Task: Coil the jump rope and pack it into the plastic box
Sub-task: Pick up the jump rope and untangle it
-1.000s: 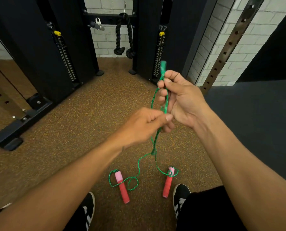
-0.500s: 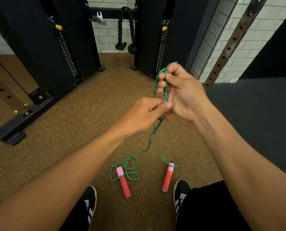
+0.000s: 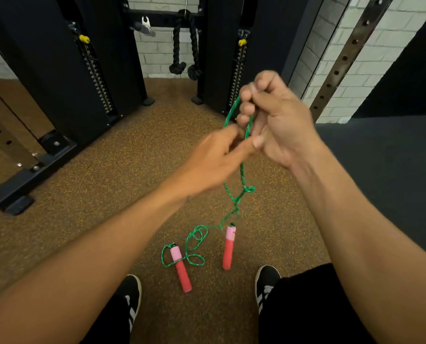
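Observation:
A green jump rope point(image 3: 241, 175) hangs from my hands down to the floor. My right hand point(image 3: 274, 117) grips folded loops of it in curled fingers, held up at chest height. Just below and left of it, my left hand point(image 3: 214, 157) pinches the hanging strand. The rope twists into a small knot-like tangle point(image 3: 244, 192) beneath my hands. Its two handles, pink and red, are low down: the left handle point(image 3: 181, 268) lies flat with rope loops around it, the right handle point(image 3: 229, 247) stands tilted with its top raised. No plastic box is in view.
The floor is brown speckled rubber point(image 3: 107, 184), with a dark mat point(image 3: 381, 157) to the right. A black cable machine point(image 3: 65, 70) with weight stacks stands ahead, a black rope attachment point(image 3: 184, 45) hanging between its columns. My black shoes point(image 3: 266, 279) are beside the handles.
My right hand has risen with the gathered loops, pulling rope up. The right handle has slid closer and lifted at its top. The floor loops by the left handle have shifted.

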The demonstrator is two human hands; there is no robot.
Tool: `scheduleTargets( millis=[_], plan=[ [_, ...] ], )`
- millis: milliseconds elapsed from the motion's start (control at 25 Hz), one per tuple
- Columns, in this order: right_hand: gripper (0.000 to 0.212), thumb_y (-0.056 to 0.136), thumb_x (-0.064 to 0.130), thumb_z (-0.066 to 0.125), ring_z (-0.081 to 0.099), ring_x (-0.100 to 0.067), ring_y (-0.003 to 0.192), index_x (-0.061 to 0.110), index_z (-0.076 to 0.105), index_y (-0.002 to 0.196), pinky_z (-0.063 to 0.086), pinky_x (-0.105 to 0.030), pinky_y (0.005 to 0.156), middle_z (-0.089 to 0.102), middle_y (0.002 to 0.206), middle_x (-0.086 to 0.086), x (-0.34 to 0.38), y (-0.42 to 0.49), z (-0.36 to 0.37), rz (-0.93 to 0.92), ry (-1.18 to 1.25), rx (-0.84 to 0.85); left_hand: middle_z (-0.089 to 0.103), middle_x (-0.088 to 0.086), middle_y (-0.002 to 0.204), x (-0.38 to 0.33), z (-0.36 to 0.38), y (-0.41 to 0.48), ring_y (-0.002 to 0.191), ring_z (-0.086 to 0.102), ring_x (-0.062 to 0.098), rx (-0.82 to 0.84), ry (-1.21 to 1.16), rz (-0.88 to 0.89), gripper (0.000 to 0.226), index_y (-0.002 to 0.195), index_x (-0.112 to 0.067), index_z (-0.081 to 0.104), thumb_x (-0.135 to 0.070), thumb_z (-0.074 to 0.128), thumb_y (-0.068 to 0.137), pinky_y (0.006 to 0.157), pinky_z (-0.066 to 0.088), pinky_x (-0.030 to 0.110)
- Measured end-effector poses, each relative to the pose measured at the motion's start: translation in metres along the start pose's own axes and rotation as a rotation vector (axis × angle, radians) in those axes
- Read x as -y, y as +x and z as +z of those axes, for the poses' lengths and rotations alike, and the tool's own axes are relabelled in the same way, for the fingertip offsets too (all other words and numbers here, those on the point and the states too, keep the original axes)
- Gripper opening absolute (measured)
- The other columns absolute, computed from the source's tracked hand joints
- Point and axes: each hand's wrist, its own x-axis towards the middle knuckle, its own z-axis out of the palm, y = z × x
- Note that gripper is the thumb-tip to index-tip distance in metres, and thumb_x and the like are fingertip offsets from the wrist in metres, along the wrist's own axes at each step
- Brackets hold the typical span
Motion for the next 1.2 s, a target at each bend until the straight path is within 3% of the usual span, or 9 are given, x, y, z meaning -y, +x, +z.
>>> scheduleTargets(
  millis=[120,200,280,480,600,720,880,1000,1200],
  plan=[
    [0.027,0.103,0.002,0.035,0.044,-0.008,0.055,0.018,0.048,0.086,0.040,-0.021,0.052,0.053,0.076,-0.003,0.020,0.003,-0.004,-0.066,0.019,-0.058,0.065,-0.013,0.068,0.033,-0.010,-0.013,0.056,0.056,-0.001,0.477,0.295,-0.012,0.026,0.084,-0.027,0.069,-0.037,0.051,0.100,0.060,0.046,0.018],
    [0.028,0.102,0.002,0.034,0.038,-0.006,0.050,0.020,0.047,0.086,0.034,-0.018,0.045,0.052,0.074,0.000,0.031,0.001,-0.009,-0.070,-0.006,-0.120,0.069,0.001,0.076,0.067,-0.004,-0.032,0.066,0.057,0.014,0.994,0.561,-0.228,0.027,0.090,-0.015,0.075,-0.035,0.058,0.097,0.068,0.044,0.043],
    [0.029,0.100,-0.001,0.035,0.031,-0.003,0.046,0.021,0.046,0.084,0.026,-0.014,0.036,0.049,0.072,0.001,0.033,-0.003,-0.008,0.066,-0.084,-0.055,0.070,0.016,0.099,0.086,0.001,-0.042,0.087,0.061,0.030,1.263,0.788,-0.352,0.035,0.107,-0.005,0.070,-0.037,0.061,0.094,0.073,0.042,0.030],
    [0.023,0.093,-0.004,0.041,0.015,-0.003,0.047,0.018,0.043,0.085,0.016,-0.010,0.030,0.046,0.070,-0.002,0.021,-0.018,0.009,0.526,-0.157,0.360,0.062,0.003,0.131,0.046,-0.024,-0.006,0.119,0.062,0.018,0.339,-0.220,-0.169,0.055,0.137,-0.023,0.049,-0.023,0.073,0.088,0.099,0.051,0.041],
    [0.021,0.095,-0.001,0.039,0.015,-0.002,0.046,0.017,0.043,0.085,0.018,-0.008,0.030,0.044,0.071,-0.003,0.020,-0.020,0.015,0.609,-0.066,0.493,0.074,-0.009,0.101,0.011,-0.018,0.006,0.101,0.068,0.001,0.146,-0.406,-0.008,0.029,0.111,-0.021,0.063,0.002,0.056,0.095,0.085,0.053,0.023],
    [0.021,0.094,0.000,0.042,0.015,-0.002,0.046,0.019,0.045,0.084,0.016,-0.010,0.030,0.045,0.069,-0.001,0.028,-0.018,0.000,0.569,-0.088,0.423,0.069,0.004,0.074,0.016,-0.020,0.008,0.068,0.064,0.016,0.190,0.167,-0.051,0.030,0.079,-0.029,0.070,-0.042,0.051,0.098,0.064,0.050,0.037],
    [0.028,0.096,0.002,0.038,0.019,-0.003,0.042,0.023,0.048,0.081,0.013,-0.015,0.032,0.036,0.058,0.007,0.017,-0.003,-0.027,0.345,-0.162,0.022,0.067,0.006,0.078,0.038,-0.031,-0.002,0.093,0.069,0.026,0.206,-0.502,-0.396,0.041,0.069,-0.015,0.058,-0.043,0.046,0.098,0.107,0.043,0.053],
    [0.022,0.097,0.010,0.046,0.023,-0.005,0.041,0.025,0.054,0.083,0.019,-0.018,0.032,0.033,0.053,0.010,0.015,0.007,-0.049,0.145,-0.190,-0.279,0.058,0.001,0.057,0.049,-0.036,-0.009,0.067,0.069,0.024,0.361,-0.602,-0.551,0.051,0.079,-0.015,0.066,-0.058,0.043,0.090,0.097,0.052,0.052],
    [0.013,0.096,0.014,0.049,0.025,-0.006,0.044,0.024,0.057,0.092,0.020,-0.021,0.037,0.037,0.052,0.010,0.025,0.007,-0.092,-0.069,-0.236,-0.589,0.071,0.008,0.076,0.065,-0.069,-0.028,0.086,0.073,0.029,0.674,-0.494,-0.707,0.053,0.087,-0.013,0.071,-0.062,0.052,0.084,0.076,0.058,0.033]
  ],
)
